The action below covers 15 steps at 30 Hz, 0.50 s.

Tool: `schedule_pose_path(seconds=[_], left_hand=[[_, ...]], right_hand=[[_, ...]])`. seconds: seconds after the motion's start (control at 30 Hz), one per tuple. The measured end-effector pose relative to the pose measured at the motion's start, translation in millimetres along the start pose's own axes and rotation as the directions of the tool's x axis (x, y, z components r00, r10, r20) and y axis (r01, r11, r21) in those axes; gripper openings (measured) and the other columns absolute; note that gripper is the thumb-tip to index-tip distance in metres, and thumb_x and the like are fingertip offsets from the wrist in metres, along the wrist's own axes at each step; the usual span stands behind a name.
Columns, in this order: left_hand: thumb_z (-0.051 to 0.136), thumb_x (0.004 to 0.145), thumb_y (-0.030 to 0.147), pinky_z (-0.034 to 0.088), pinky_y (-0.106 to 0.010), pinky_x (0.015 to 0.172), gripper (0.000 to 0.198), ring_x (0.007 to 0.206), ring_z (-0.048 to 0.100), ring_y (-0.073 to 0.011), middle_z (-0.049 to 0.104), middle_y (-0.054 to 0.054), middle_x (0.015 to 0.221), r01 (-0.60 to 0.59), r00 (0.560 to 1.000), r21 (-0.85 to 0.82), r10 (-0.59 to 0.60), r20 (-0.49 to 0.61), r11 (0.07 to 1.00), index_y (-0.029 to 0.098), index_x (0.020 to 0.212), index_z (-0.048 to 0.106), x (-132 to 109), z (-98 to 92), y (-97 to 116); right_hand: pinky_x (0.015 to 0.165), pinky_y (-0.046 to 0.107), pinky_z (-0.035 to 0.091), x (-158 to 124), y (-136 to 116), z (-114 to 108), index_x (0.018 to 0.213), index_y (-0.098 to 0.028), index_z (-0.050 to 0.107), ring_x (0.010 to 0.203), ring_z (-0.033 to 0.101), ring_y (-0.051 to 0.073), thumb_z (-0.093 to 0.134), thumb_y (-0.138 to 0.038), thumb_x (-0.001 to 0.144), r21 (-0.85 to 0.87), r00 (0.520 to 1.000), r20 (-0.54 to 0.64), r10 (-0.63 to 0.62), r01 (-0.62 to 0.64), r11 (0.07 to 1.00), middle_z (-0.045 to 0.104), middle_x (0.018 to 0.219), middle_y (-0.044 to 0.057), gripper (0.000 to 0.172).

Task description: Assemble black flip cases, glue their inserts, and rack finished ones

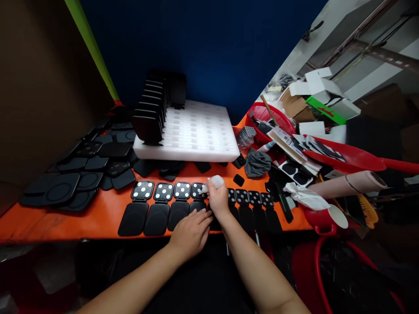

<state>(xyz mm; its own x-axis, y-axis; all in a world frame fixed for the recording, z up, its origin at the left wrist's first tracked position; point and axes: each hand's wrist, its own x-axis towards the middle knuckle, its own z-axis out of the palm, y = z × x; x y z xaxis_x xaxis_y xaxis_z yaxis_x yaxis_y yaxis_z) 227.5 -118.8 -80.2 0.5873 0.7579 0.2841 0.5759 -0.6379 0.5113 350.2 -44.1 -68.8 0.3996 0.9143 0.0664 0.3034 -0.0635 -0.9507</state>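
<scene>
White bottle [217, 180] is sitting in the right hand [218, 198], fingers wrapped round it, nozzle [203, 189] pointing at the fourth panel [196, 188]. Left hand [190, 232] is lying over flaps [178, 216], fingers loosely extended. Bright-dotted left panels [163, 192] are seemingly standing finished; duller right panels [242, 197] are probably waiting.

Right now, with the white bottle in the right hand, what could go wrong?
The right hand holds the white bottle, tip at a dotted panel; a slip might mark the wrong spot. The left hand lies over the lower black pads and could shift one. On the foam block, black plates stand in a close row; a bump might topple several.
</scene>
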Motion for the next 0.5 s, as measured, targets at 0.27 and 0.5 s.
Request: schedule_pose_path(seconds=[0.27, 0.5], left_hand=[[0.045, 0.085, 0.016, 0.043, -0.044, 0.1, 0.031, 0.114, 0.056, -0.0224, 0.062, -0.005, 0.121, 0.026, 1.0, -0.044, -0.026, 0.001, 0.999, 0.019, 0.112, 0.06, 0, 1.8, 0], [0.047, 0.084, 0.015, 0.044, -0.043, 0.099, 0.032, 0.114, 0.055, -0.0221, 0.064, -0.006, 0.119, 0.038, 0.999, -0.064, -0.038, -0.006, 0.997, 0.018, 0.112, 0.06, 1, 1.7, 2]], right_hand=[[0.057, 0.027, 0.045, 10, 0, 0, 0.079, -0.017, 0.059, 0.057, 0.058, 0.015, 0.046, -0.051, 0.083, -0.005, 0.999, -0.016, -0.031, 0.031, 1.0, 0.066, 0.067, 0.003, 0.037], [0.053, 0.025, 0.045, 14, 0, 10, 0.084, -0.016, 0.058, 0.057, 0.057, 0.014, 0.054, -0.051, 0.078, -0.008, 0.999, -0.044, -0.028, 0.027, 1.0, 0.067, 0.073, 0.004, 0.035]])
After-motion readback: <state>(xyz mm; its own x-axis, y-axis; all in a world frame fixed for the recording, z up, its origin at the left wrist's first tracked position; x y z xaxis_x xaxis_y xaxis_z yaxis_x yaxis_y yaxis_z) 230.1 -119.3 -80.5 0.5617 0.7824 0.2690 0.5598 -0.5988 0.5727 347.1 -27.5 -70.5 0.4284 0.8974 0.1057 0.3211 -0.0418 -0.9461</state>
